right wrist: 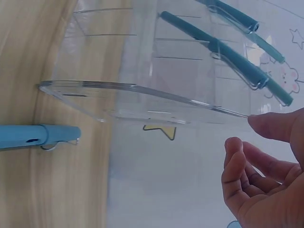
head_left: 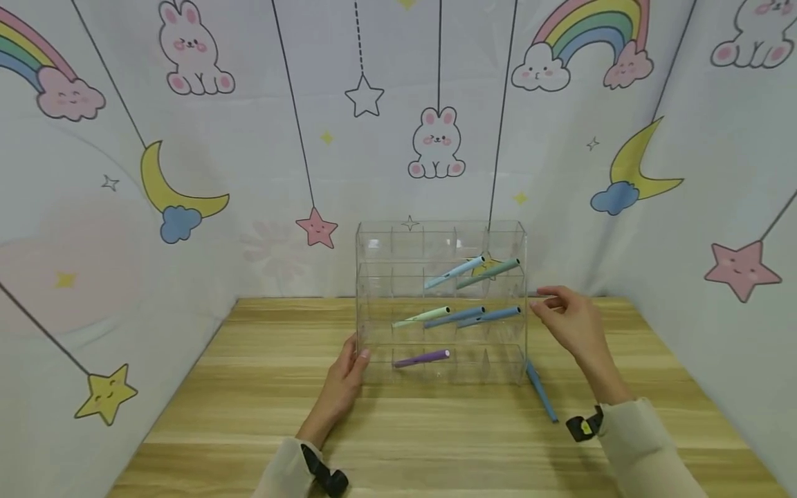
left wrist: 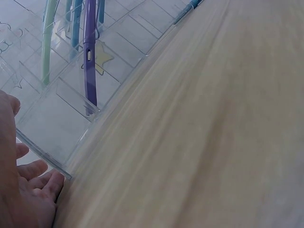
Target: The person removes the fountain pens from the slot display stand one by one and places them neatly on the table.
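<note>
A clear tiered pen rack stands on the table. My left hand grips its lower left side, thumb at the front; in the left wrist view the fingers lie along the bottom corner. My right hand is raised just right of the rack, holding nothing, fingers loosely bent. In the right wrist view its thumb overlaps the side panel's edge. Lying in the rack are a light blue pen, a grey-green pen, a pale green pen, two blue pens and a purple pen.
Another blue pen lies on the wooden table, right of the rack's base. A patterned cloth with rabbits, stars and moons hangs behind and along both sides.
</note>
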The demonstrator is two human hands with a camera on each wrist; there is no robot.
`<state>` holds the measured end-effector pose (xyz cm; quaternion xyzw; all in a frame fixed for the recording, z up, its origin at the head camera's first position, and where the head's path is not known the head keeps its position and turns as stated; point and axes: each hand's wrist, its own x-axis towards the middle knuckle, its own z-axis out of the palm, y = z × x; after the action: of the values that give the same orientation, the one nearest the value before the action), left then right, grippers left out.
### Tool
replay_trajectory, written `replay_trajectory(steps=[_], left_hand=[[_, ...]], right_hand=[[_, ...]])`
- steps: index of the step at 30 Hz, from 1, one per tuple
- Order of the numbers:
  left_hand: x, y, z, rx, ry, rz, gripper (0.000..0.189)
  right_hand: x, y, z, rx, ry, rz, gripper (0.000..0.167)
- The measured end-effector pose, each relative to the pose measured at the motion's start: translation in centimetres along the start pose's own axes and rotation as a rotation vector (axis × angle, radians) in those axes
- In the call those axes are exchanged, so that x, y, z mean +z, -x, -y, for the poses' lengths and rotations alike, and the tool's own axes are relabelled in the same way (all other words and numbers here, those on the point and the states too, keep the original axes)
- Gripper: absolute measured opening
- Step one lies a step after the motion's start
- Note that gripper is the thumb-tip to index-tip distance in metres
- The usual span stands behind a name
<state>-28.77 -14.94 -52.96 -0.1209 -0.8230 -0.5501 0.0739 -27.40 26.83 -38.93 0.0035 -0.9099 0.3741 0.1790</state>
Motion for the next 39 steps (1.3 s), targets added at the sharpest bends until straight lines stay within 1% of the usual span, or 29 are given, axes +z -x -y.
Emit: replay_trajectory(steps=[5,12,17,21,30,39], left_hand=[[0.1,0.1,0.1,-0.003,-0.007,-0.001,0.056],[0.0,-0.1,0.1,-0.003,-0.015,-0.002,0.057],[0.0,-0.1,0.1,0.002,-0.019,-0.004,0.057],[0.0,0.0,0.1,0.004,-0.019,-0.003,0.057],[0.0,0.0,-0.2,0.007,-0.011,0.006,0.057],[-0.1,0.2,-0.4,-0.006,0.012,0.008,0.057]], right_hand=[[-0.5,0.0,1.0,-0.029,-0.010,-0.023,0.046],[-0.8,-0.1,2.1,-0.050,-0.012,-0.032,0.044],[-0.6,-0.2,2.5,-0.060,-0.020,-0.022,0.045],[-0.5,-0.2,2.9,-0.077,-0.019,-0.033,0.045],[-0.2,-0.2,4.0,-0.143,-0.040,-0.064,0.037],[0.4,-0.5,4.8,-0.147,-0.066,-0.060,0.037]])
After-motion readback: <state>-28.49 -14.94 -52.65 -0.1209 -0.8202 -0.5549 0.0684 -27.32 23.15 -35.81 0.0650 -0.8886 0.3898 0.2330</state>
